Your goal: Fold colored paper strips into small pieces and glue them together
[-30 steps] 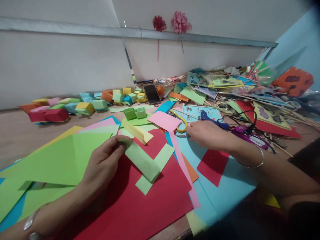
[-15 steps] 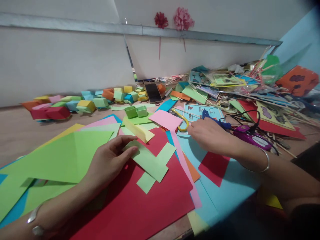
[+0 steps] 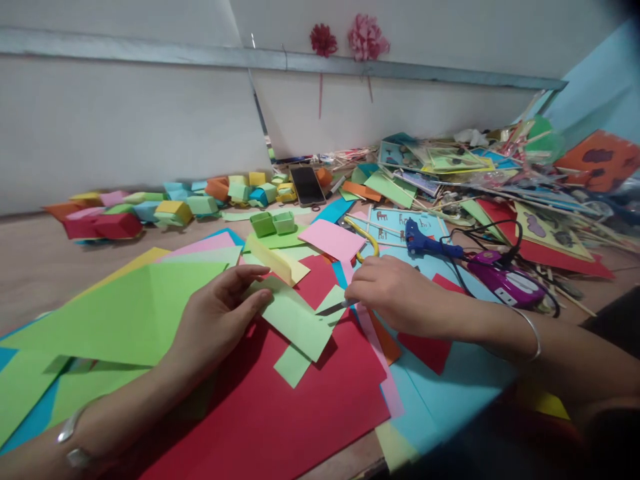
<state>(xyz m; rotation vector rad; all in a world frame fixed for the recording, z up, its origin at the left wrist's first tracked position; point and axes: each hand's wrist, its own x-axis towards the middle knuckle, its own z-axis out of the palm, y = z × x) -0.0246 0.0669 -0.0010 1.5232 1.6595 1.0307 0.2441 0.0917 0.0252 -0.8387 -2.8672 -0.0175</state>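
Observation:
My left hand (image 3: 220, 310) has its thumb and fingers at the upper left corner of a pale green paper strip (image 3: 297, 317), which lies over the red sheet (image 3: 300, 413). Two narrower pale green pieces stick out from the strip, one at its right and one below. In my right hand (image 3: 395, 293) is a thin dark-bladed tool that looks like a craft knife (image 3: 333, 307); its tip is over the strip's right part. My fist hides most of its handle. A folded yellow paper piece (image 3: 275, 261) stands just beyond the strip.
Beyond the pink card (image 3: 333, 239) lies a yellow looped handle (image 3: 371, 243). A blue glue gun (image 3: 430, 245) and a purple corded device (image 3: 507, 280) are at the right. Folded paper boxes (image 3: 117, 225) line the wall, near a phone (image 3: 307, 187). Green sheets (image 3: 120, 313) lie at left.
My right hand has moved left and nearer, away from the glue gun, and the thin blade now shows over the pale green paper. My left hand has stayed almost in place.

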